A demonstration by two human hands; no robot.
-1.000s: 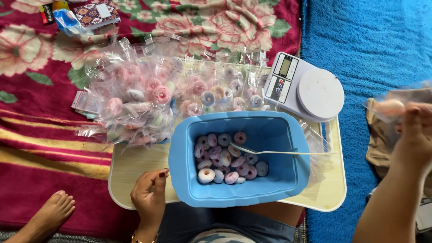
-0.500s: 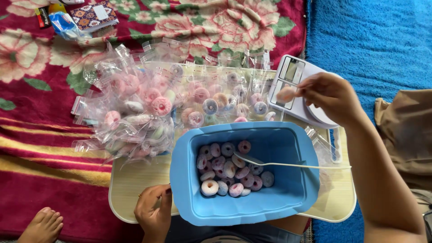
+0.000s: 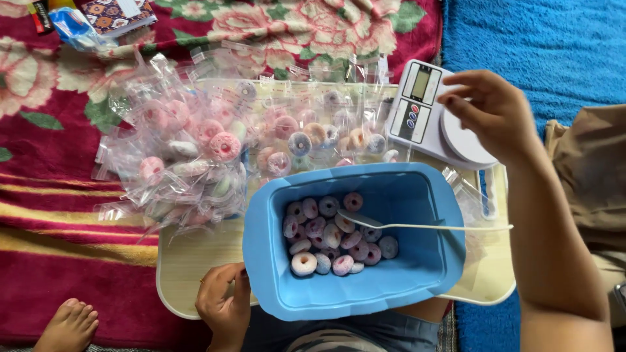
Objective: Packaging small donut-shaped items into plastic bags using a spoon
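While the right hand (image 3: pixel 492 114) hovered with its fingers loosely spread and holding nothing over the white kitchen scale (image 3: pixel 438 120), the left hand (image 3: pixel 223 301) gripped the near left edge of the blue plastic tub (image 3: pixel 417 195). That scale was a flat white slab with a round weighing plate, a small grey display and coloured buttons, and it sat at the far right corner of the pale worktop (image 3: pixel 189 261), just beyond the tub. Inside the tub lay a heap of sugar-dusted ring sweets (image 3: pixel 332 238) in pink, purple and pale blue, gathered toward its left half. A white plastic spoon (image 3: pixel 417 226) rested across them, its bowl among the sweets and its long handle reaching out over the tub's right rim. Left of the scale and behind the tub sprawled a big pile of small clear bags (image 3: pixel 195 156), each with ring sweets inside, spilling off the worktop onto the red floral blanket (image 3: pixel 52 98). A bare foot (image 3: pixel 68 326) rested on the blanket at the near left, and a blue rug (image 3: pixel 541 39) covered the floor at the right.
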